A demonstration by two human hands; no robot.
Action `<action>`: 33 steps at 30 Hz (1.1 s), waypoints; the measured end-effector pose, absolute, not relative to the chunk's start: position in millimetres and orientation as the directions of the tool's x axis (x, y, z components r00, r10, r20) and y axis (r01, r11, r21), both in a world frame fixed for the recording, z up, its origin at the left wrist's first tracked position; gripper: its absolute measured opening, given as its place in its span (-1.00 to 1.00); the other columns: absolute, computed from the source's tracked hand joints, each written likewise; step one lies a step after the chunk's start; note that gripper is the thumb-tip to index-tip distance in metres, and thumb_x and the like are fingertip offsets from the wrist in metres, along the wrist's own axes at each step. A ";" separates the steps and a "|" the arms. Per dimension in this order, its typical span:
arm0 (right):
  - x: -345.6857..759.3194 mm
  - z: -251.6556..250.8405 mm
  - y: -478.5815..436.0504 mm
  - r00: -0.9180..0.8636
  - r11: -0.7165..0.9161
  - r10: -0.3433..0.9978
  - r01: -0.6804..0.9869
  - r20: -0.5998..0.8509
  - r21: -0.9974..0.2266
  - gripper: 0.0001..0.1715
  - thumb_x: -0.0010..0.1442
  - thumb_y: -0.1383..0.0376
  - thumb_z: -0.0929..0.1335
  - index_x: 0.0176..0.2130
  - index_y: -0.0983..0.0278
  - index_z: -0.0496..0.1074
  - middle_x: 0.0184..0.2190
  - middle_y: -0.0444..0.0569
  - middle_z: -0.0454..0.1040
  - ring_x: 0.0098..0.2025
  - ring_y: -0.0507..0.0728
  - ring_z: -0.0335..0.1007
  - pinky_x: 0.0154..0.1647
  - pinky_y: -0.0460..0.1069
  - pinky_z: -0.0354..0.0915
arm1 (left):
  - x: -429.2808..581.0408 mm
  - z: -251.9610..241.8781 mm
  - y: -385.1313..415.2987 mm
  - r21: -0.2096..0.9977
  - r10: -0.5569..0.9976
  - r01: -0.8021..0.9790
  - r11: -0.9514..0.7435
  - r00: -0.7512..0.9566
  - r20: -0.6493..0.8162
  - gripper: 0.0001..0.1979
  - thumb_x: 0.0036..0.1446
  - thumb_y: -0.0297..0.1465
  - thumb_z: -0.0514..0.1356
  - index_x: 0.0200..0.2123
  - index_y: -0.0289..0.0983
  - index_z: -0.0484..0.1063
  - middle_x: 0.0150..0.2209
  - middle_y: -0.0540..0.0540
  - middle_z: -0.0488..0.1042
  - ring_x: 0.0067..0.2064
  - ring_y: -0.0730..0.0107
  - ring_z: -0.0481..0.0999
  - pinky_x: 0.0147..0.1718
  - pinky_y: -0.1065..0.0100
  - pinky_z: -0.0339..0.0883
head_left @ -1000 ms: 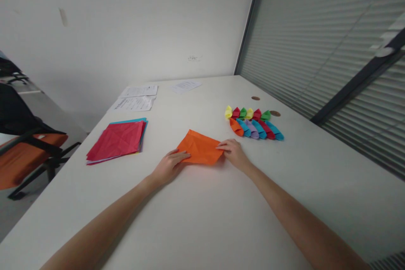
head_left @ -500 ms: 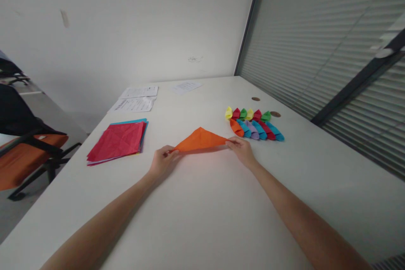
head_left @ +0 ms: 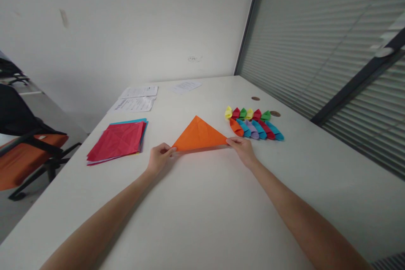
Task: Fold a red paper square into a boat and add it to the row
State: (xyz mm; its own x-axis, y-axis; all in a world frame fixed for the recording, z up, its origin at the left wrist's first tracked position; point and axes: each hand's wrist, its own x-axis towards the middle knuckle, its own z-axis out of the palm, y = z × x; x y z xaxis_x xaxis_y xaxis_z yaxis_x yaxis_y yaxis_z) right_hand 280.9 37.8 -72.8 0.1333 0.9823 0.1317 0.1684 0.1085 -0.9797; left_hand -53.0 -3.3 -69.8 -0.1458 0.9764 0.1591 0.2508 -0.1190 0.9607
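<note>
An orange sheet [head_left: 200,136], folded into a triangle, is stretched between my two hands with its peak pointing away from me. My left hand [head_left: 160,157] pinches its left corner, and my right hand [head_left: 242,148] pinches its right corner. To the left lies a stack of coloured sheets [head_left: 117,141] with a red one on top. Beyond my right hand, small folded pieces in several colours form two rows: a back row [head_left: 243,113] and a front row [head_left: 253,129].
Printed papers [head_left: 134,103] lie at the table's back left, and another paper [head_left: 186,87] is near the wall. Two round brown holes or discs [head_left: 275,114] are by the right edge. An orange and black chair [head_left: 31,152] stands left of the table [head_left: 202,211].
The orange triangle's peak has risen in view, so more of its face shows. My left hand has shifted slightly left; my right hand has barely moved.
</note>
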 end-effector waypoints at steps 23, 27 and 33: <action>271.5 -72.0 29.6 0.162 0.282 0.941 0.104 0.296 -0.954 -0.72 -0.05 0.09 0.47 -0.42 0.24 0.56 -0.28 0.00 0.60 -0.20 0.16 0.48 -0.12 0.07 0.38 | -54.7 -70.6 1.1 0.982 0.996 -0.186 -0.012 -0.094 -0.006 -0.57 -0.36 -0.25 0.52 -0.36 -0.30 0.57 -0.19 -0.17 0.56 -0.06 0.17 0.53 -0.02 0.15 0.35; 273.1 -73.3 31.5 0.200 0.288 0.933 0.088 0.300 -0.954 -0.73 -0.05 0.09 0.47 -0.42 0.25 0.55 -0.29 0.00 0.59 -0.23 0.15 0.49 -0.11 0.08 0.39 | -54.4 -66.7 -1.3 0.974 0.993 -0.221 0.042 -0.098 -0.065 -0.60 -0.43 -0.30 0.54 -0.45 -0.33 0.56 -0.11 -0.24 0.55 0.05 0.06 0.48 0.03 0.14 0.32; 274.6 -76.5 34.4 0.204 0.304 0.925 0.103 0.320 -0.947 -0.70 -0.01 0.07 0.46 -0.37 0.25 0.55 -0.21 0.03 0.59 -0.19 0.16 0.51 -0.06 0.10 0.41 | -52.3 -61.6 -7.1 0.937 0.993 -0.330 0.112 0.082 -0.089 -0.65 -0.29 -0.39 0.50 -0.35 -0.33 0.59 -0.26 -0.17 0.59 -0.18 0.20 0.58 -0.01 0.01 0.39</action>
State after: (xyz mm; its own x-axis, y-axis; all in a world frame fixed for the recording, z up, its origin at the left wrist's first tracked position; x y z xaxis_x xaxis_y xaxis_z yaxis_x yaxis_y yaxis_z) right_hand 274.6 34.4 -76.5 0.2037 0.9254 0.3197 0.1033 0.3044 -0.9469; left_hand -52.3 -7.1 -61.6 0.0824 0.9926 -0.0891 -0.3304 0.1115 0.9372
